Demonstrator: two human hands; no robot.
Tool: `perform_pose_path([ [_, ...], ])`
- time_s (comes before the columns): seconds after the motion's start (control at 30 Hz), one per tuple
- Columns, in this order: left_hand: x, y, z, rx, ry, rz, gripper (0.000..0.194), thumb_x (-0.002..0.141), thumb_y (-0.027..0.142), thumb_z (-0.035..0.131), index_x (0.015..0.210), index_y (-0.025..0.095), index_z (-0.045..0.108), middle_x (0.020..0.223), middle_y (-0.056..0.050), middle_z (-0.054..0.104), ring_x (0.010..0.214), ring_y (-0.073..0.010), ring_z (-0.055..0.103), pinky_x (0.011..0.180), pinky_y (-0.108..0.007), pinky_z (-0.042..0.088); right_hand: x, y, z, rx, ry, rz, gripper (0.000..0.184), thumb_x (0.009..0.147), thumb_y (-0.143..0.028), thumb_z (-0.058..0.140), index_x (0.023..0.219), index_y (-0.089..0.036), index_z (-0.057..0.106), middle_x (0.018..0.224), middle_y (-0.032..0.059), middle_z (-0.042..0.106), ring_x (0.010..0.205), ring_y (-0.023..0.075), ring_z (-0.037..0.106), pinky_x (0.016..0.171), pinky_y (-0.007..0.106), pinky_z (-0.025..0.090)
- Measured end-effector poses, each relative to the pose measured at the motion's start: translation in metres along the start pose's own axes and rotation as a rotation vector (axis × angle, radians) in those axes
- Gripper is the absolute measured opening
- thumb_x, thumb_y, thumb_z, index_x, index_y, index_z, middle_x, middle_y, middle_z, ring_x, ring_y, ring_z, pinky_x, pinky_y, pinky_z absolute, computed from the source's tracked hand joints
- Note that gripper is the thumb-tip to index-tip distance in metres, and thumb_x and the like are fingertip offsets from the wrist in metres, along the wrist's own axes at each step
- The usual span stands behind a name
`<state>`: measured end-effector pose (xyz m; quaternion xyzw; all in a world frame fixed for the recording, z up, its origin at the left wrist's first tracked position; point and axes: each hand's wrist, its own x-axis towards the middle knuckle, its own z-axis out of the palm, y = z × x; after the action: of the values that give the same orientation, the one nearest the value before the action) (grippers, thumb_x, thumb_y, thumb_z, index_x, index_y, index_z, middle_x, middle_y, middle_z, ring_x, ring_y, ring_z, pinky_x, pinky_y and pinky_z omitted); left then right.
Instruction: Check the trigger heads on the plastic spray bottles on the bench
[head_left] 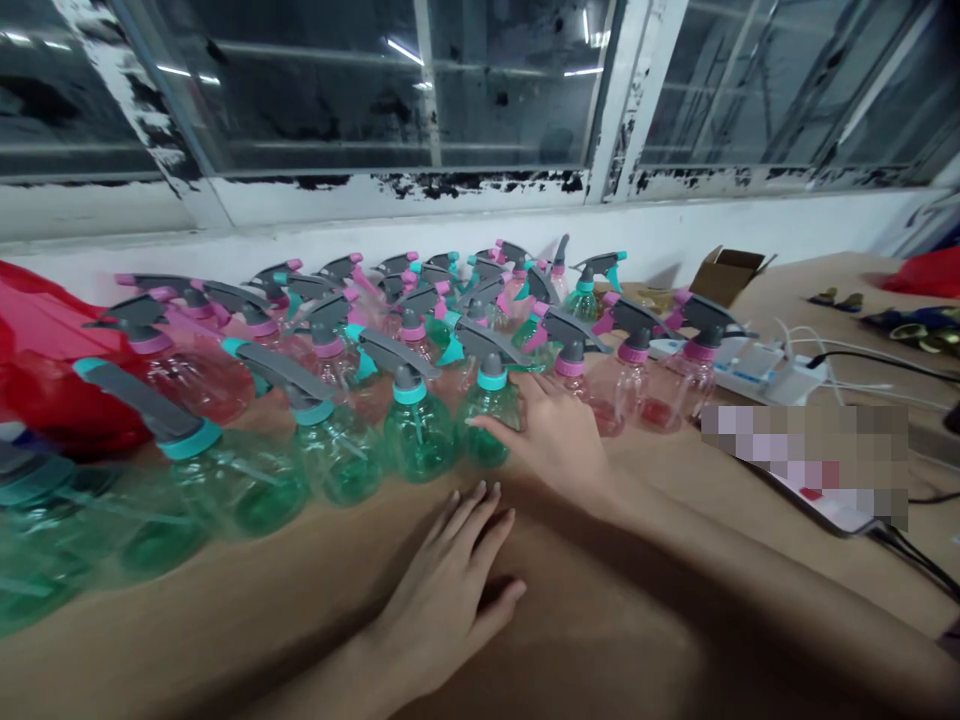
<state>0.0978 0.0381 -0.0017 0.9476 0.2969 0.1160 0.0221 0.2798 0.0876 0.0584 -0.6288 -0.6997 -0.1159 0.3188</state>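
Several small spray bottles stand crowded on a brown table [615, 640], green ones with teal collars and pink ones with pink collars, all with grey trigger heads. My right hand [559, 435] reaches forward with fingers stretched out, its fingertips touching the side of a green bottle [489, 412]. Beside it stands another green bottle [417, 425]. My left hand [450, 590] lies flat on the table in front of the green row, fingers apart, holding nothing.
A red plastic bag [52, 350] lies at the far left. A small open cardboard box [726, 275] sits at the back right by a white power strip [757, 370] with cables. A window wall runs behind the table.
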Motion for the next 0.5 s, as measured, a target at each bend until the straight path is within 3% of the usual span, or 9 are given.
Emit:
perform_pose_path([
  [0.2,0.011,0.003,0.002,0.005,-0.041,0.001,0.052,0.093,0.041,0.05,0.135,0.012,0.044,0.146,-0.015,0.036,0.135,-0.0287,0.032,0.106,-0.05,0.032,0.005,-0.005,-0.002,-0.031,-0.047,-0.007,0.058,0.083,-0.056,0.054,0.113,-0.008,0.058,0.097,0.0159,0.07,0.09,0.0321,0.067,0.065,0.038,0.053],
  [0.33,0.015,0.002,0.006,0.0,-0.027,0.004,0.052,0.094,0.043,0.048,0.135,0.011,0.044,0.146,-0.015,0.037,0.135,-0.0291,0.032,0.107,-0.049,0.031,0.0,-0.002,-0.011,0.053,-0.073,0.003,0.067,0.084,-0.062,0.047,0.126,-0.011,0.053,0.104,0.0162,0.07,0.086,0.0317,0.069,0.062,0.038,0.052],
  [0.4,0.017,0.002,0.008,-0.009,-0.012,0.007,0.052,0.093,0.042,0.048,0.135,0.011,0.044,0.145,-0.015,0.037,0.134,-0.0292,0.032,0.107,-0.049,0.031,-0.005,0.002,-0.021,0.083,-0.079,0.015,0.066,0.084,-0.063,0.045,0.127,-0.014,0.053,0.093,0.0137,0.073,0.076,0.0302,0.07,0.058,0.037,0.051],
  [0.5,0.021,0.003,0.01,-0.022,0.012,0.009,0.051,0.093,0.042,0.05,0.133,0.011,0.046,0.145,-0.015,0.038,0.134,-0.0292,0.034,0.107,-0.048,0.032,-0.017,0.015,-0.039,0.164,-0.097,0.023,0.049,0.087,-0.057,0.046,0.113,-0.019,0.064,0.073,0.0064,0.072,0.068,0.0261,0.069,0.057,0.035,0.049],
])
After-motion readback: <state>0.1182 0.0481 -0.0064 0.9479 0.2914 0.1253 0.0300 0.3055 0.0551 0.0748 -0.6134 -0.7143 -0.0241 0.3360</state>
